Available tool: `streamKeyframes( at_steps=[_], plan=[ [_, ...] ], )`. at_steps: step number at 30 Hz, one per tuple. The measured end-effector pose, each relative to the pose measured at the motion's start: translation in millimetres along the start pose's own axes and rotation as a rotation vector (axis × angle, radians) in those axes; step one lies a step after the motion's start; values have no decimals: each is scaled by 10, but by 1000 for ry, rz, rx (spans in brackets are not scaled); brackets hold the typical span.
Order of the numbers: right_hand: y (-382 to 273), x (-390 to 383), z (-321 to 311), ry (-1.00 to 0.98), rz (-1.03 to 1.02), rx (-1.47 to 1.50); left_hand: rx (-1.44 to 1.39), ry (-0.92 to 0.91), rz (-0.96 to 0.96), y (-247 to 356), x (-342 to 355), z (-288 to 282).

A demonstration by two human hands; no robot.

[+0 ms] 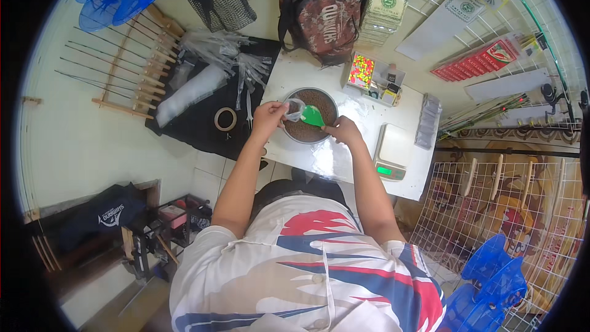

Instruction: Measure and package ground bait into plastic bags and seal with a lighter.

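Note:
A round metal pan filled with brown pellets stands on the white table in front of me. Over its left side my left hand pinches a small clear plastic bag by the edge, its mouth spread apart. My right hand grips the handle of a green scoop at the pan's right side. The scoop's head is at the bag's mouth, above the pellets. Whether any pellets lie in the bag or scoop is too small to tell.
Right of the pan sits a digital scale with a lit green display. Behind it stand a box of small items and a camouflage backpack. Clear bags and a tape roll lie on black cloth at left.

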State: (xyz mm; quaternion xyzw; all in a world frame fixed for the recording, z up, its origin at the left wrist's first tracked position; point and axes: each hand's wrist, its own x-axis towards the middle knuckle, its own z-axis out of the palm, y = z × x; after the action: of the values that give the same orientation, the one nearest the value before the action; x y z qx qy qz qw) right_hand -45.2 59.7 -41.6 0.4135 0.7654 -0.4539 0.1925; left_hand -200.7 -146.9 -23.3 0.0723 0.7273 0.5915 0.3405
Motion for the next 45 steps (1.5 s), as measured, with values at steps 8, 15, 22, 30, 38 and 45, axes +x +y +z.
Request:
streamKeyframes(
  at_steps=[8, 15, 22, 30, 38, 45],
  plan=[
    [-84, -34, -13, 243, -191, -225, -155, -32, 12, -48, -35, 27],
    [1, -94, -125, 451, -521, -415, -195, -4, 23, -70, -74, 50],
    [24, -92, -95, 590, -461, -548, -209, 9, 34, -74, -99, 39],
    [-18, -146, -44, 720, -449, -584, -215, 3, 27, -99, -144, 27],
    [-19, -181, -56, 728, -438, -607, -205, 3, 21, -94, -177, 40],
    [5, -88, -75, 695, -542, -648, -196, -37, 32, -87, -195, 82]
  ],
)
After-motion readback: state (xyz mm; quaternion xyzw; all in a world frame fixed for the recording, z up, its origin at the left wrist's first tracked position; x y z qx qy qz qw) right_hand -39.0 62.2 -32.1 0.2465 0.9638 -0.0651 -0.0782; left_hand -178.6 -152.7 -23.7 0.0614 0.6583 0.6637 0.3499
